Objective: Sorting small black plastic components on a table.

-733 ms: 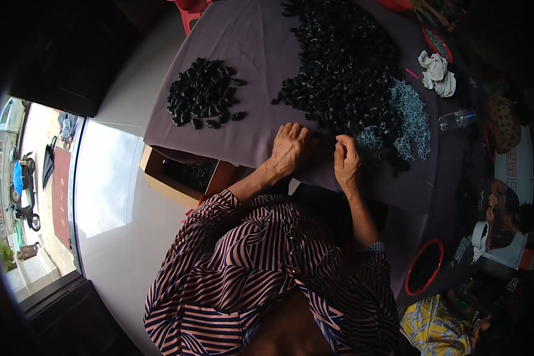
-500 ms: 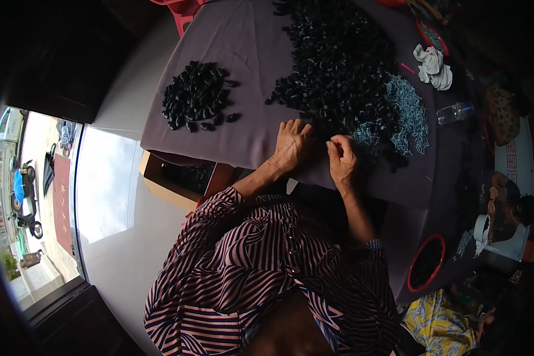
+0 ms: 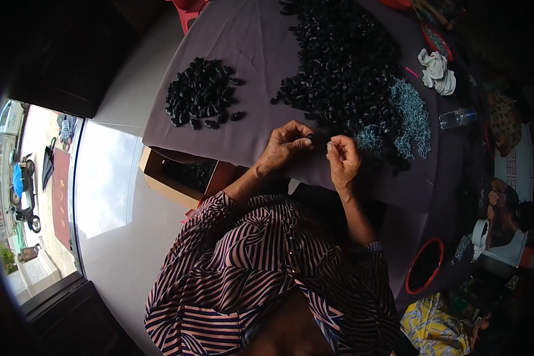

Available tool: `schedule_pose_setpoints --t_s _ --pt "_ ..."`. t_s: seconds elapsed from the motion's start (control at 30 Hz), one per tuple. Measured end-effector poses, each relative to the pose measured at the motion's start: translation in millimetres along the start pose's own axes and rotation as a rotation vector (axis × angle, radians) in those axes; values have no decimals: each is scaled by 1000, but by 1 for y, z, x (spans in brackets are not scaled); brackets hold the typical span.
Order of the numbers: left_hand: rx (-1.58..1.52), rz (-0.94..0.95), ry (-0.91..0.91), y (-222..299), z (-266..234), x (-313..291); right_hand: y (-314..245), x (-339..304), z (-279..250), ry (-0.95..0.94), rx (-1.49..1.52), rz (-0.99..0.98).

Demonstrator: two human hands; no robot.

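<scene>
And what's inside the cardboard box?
Small black pieces lie in the box. The edge of the tablecloth hides its far side, and anything beneath the top pieces can't be seen.

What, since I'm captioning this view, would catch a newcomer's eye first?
The large heap of black ribbed pieces sprawls over the purplish tablecloth, pale-blue bits along its right side. Nearer, the left hand pinches a small black piece. Daylight fills the doorway at far left.
</scene>
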State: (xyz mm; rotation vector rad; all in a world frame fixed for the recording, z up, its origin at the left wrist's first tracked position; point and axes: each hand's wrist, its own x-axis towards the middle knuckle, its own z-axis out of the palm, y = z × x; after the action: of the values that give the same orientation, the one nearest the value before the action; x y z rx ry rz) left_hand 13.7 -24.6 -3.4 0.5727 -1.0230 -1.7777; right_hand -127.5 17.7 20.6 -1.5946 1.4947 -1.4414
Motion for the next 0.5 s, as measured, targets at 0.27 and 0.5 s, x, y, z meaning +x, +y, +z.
schedule_pose_setpoints --t_s 0.27,0.5 --pt "-55 -19 -60 2 11 -2 -13 15 5 -155 162 36" --pt "18 -6 -93 0 12 -4 -13 16 -1 -201 -50 -152"
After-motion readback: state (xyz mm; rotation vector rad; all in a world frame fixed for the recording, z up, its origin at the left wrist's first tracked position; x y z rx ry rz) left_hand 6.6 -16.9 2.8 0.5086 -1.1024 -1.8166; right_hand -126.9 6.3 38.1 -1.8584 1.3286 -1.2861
